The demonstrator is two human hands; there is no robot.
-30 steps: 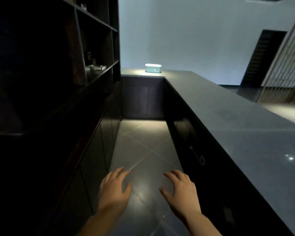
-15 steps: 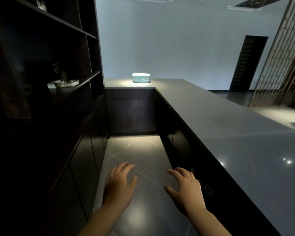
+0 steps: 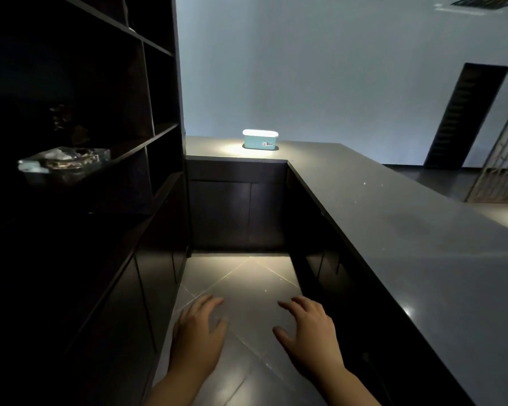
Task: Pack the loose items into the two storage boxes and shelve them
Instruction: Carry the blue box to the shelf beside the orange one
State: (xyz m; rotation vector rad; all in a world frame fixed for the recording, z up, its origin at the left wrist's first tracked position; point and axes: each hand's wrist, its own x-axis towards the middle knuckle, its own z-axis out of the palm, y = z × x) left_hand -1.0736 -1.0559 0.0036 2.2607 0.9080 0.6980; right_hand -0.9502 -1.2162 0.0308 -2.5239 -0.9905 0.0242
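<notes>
Teal box with white lid sits closed at the far end of the counter, not shelved yet
Landmark = counter: clear box with stuff inside is already on the shelf unit left of it, across the aisle, contents too dark to read. No loose items visible, so packing looks done; my read: one box left to shelve. Left hand and right hand hang over the floor beside the counter's near end, fingers loosely spread, holding nothing, touching nothing
</notes>
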